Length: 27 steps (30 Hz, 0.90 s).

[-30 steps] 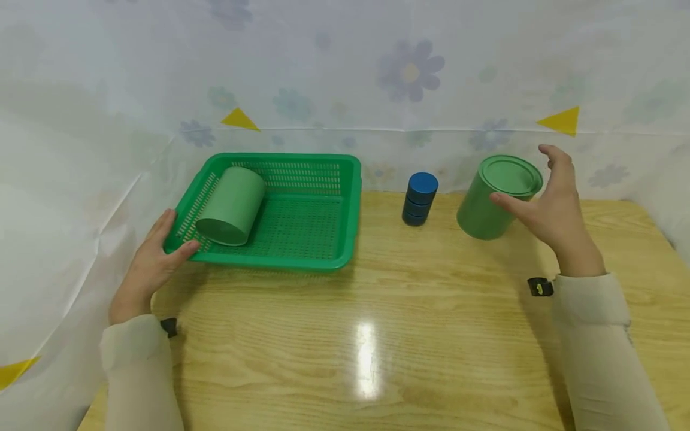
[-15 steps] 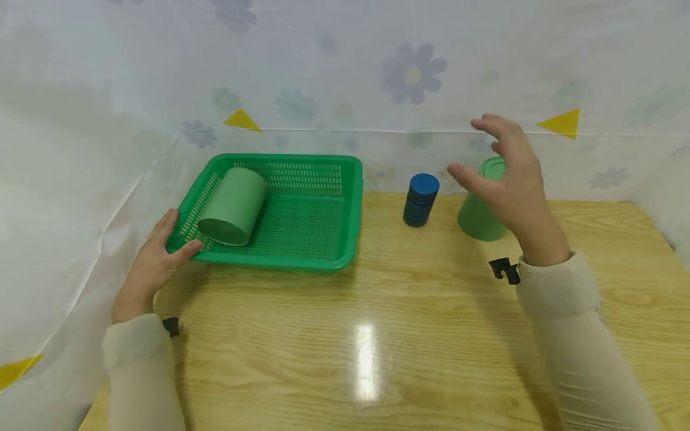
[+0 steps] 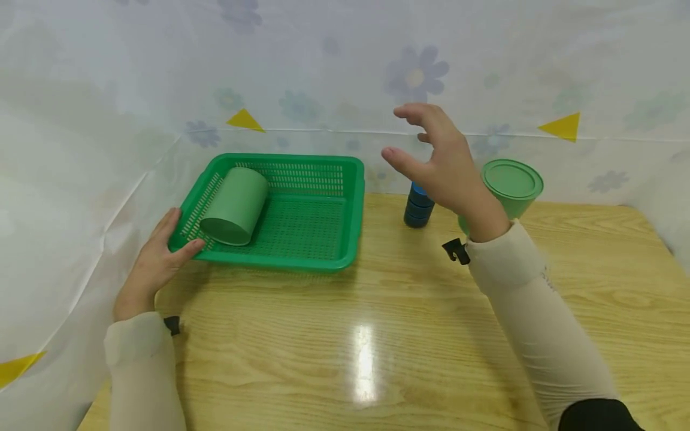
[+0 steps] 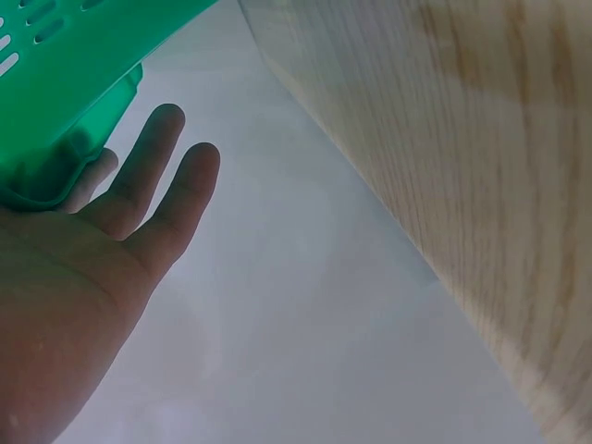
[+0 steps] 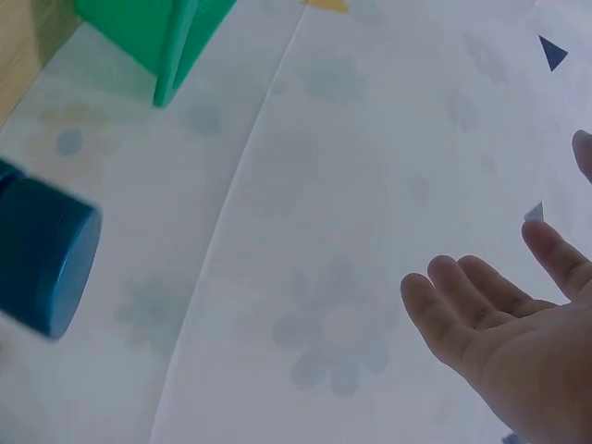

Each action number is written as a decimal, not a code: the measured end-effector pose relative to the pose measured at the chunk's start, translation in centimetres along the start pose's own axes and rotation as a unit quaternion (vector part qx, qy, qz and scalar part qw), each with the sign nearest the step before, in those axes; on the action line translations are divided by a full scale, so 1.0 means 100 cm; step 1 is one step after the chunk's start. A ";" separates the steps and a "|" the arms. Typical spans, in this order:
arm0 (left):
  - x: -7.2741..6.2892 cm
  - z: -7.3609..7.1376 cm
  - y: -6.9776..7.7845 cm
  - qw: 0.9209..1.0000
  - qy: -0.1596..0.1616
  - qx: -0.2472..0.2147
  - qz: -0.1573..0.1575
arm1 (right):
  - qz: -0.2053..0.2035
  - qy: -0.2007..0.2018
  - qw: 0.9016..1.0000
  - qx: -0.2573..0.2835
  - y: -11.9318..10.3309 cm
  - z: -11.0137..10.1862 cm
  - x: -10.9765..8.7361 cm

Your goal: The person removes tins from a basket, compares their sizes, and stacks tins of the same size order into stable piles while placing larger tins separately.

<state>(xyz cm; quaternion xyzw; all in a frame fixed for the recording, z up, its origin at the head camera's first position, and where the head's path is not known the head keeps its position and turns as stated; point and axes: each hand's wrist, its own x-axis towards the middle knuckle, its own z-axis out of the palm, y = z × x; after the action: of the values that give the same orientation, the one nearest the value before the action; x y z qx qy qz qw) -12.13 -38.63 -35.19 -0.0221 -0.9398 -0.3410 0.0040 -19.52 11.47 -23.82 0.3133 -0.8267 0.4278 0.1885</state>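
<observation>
My left hand holds the near left corner of a green plastic basket, its thumb over the rim. In the left wrist view, two of that hand's fingers stand out straight, apart from the basket. A light green can lies on its side in the basket. My right hand is in the air with spread, bent fingers and holds nothing. Behind it stands a blue ridged cylinder, its top partly hidden. Another green can stands upright to the right, partly covered by the right wrist.
The wooden table backs onto a white flowered sheet with yellow triangles on it. Another sheet borders the left side. The basket's right side faces the blue cylinder across a gap.
My right hand has moved left from beside the upright green can to above the blue cylinder, without taking anything. The left hand stays at the basket's corner.
</observation>
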 end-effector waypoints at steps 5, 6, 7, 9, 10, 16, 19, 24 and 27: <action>-0.001 -0.001 -0.001 1.000 0.000 0.002 -0.003 | -0.010 -0.029 0.999 0.019 -0.009 0.025 0.022; -0.001 -0.002 0.000 1.000 0.000 0.002 -0.003 | -0.008 -0.036 0.999 0.020 -0.011 0.030 0.026; -0.001 -0.002 0.000 1.000 0.000 0.001 -0.003 | -0.005 -0.044 0.999 0.020 -0.013 0.035 0.030; -0.001 -0.002 0.001 1.000 0.001 -0.002 -0.002 | 0.003 -0.062 0.998 0.017 -0.016 0.044 0.037; -0.001 -0.002 0.001 1.000 0.002 -0.003 0.000 | 0.005 -0.069 0.997 0.016 -0.017 0.049 0.040; -0.001 -0.001 0.004 1.000 0.008 -0.008 0.003 | 0.011 -0.106 0.994 0.016 -0.020 0.073 0.059; -0.001 -0.002 0.005 1.000 0.009 -0.007 0.003 | 0.021 -0.123 0.992 0.014 -0.023 0.086 0.069; -0.001 -0.004 0.006 1.000 0.005 -0.007 -0.005 | 0.040 -0.152 0.987 0.019 -0.028 0.111 0.083; -0.001 -0.003 0.005 1.000 0.003 -0.010 -0.009 | 0.043 -0.166 0.985 0.025 -0.028 0.129 0.089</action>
<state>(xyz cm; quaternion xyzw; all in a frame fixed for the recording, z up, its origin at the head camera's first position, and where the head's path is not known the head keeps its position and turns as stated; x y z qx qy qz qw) -11.96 -38.43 -34.62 -0.0130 -0.9365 -0.3504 0.0035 -24.70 -3.60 -24.32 0.3489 -0.8481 0.3982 0.0228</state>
